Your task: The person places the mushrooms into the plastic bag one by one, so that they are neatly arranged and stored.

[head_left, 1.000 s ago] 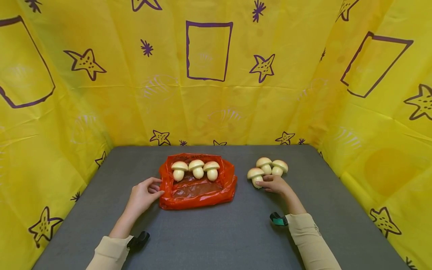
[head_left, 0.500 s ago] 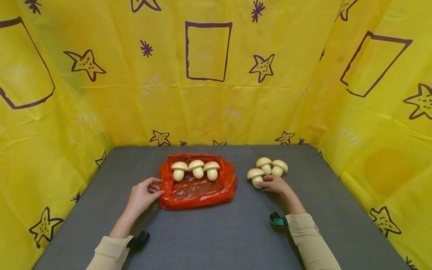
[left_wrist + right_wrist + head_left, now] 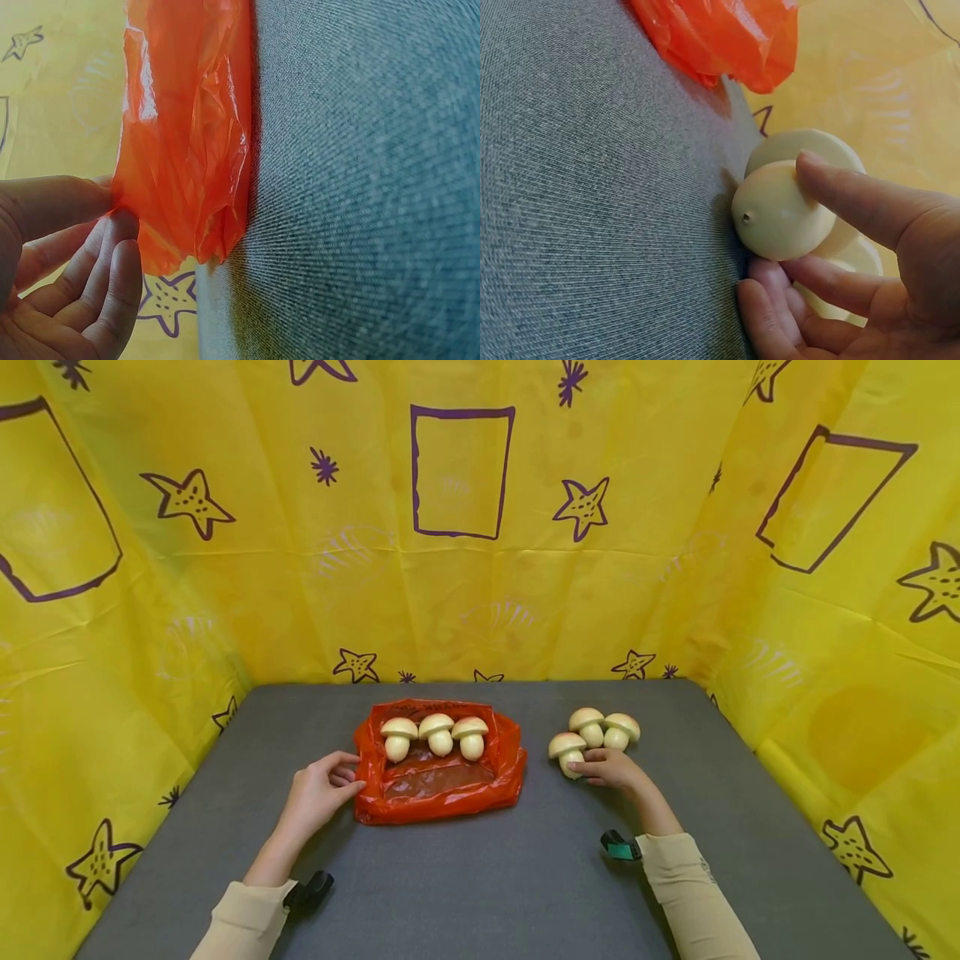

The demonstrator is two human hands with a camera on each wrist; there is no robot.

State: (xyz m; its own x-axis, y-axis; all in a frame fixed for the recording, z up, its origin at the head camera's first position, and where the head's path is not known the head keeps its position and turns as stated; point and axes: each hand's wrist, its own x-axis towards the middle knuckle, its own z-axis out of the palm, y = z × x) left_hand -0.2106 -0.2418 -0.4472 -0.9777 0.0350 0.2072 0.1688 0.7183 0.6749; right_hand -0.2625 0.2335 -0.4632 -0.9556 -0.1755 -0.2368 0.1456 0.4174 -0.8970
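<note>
On the grey table lies a red plastic bag (image 3: 450, 806), its mouth spread wide, with three toy mushrooms (image 3: 437, 735) in a row inside. My left hand (image 3: 322, 789) pinches the bag's left edge between thumb and fingers; the left wrist view shows the grip on the thin red plastic (image 3: 180, 150). To the right of the bag, three more pale mushrooms sit close together. My right hand (image 3: 611, 770) grips the stem of the nearest mushroom (image 3: 567, 747), thumb on one side and fingers on the other. In the right wrist view the round stem end (image 3: 776, 214) faces the camera.
Behind the held mushroom stand two others, one at the back (image 3: 587, 725) and one at the right (image 3: 621, 731). Yellow cloth walls (image 3: 465, 610) with drawn stars enclose the grey table (image 3: 465, 885) at the back and both sides.
</note>
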